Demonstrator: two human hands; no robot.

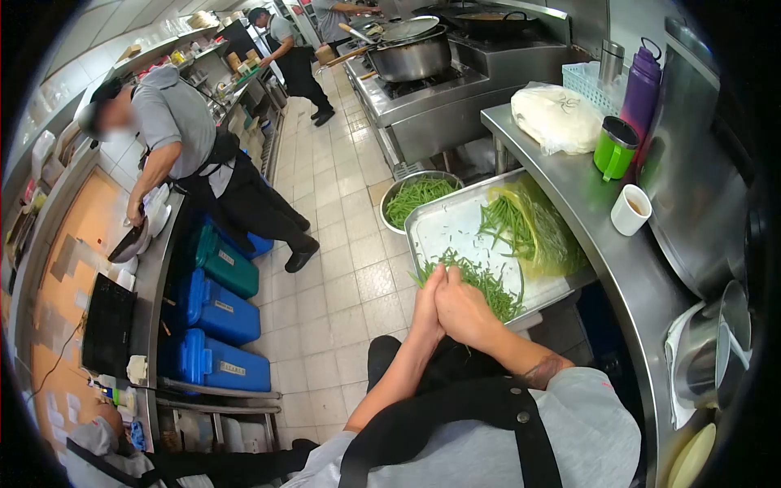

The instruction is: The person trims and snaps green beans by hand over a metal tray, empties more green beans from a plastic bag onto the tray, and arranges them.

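Observation:
My left hand [428, 302] and my right hand [465, 307] are pressed together, fingers closed, over the near edge of a metal tray [435, 232]. Green bean tips [416, 277] poke out beside the left fingers; most of what the hands hold is hidden. Right beyond them, a heap of cut green beans [492, 286] lies in the tray, with small bits scattered about. A yellowish plastic bag [553, 232] lies on the tray's right side, long green beans [506, 221] spilling from its mouth. Behind the tray's far left corner stands a round metal bowl [420, 201] of green beans.
On the right, a steel counter [606, 236] carries a white bag [557, 118], a green mug [616, 148], a purple bottle [641, 85] and a white cup [630, 210]. A large pot [411, 58] sits on the stove. Blue bins [220, 305] and co-workers [183, 122] are at left.

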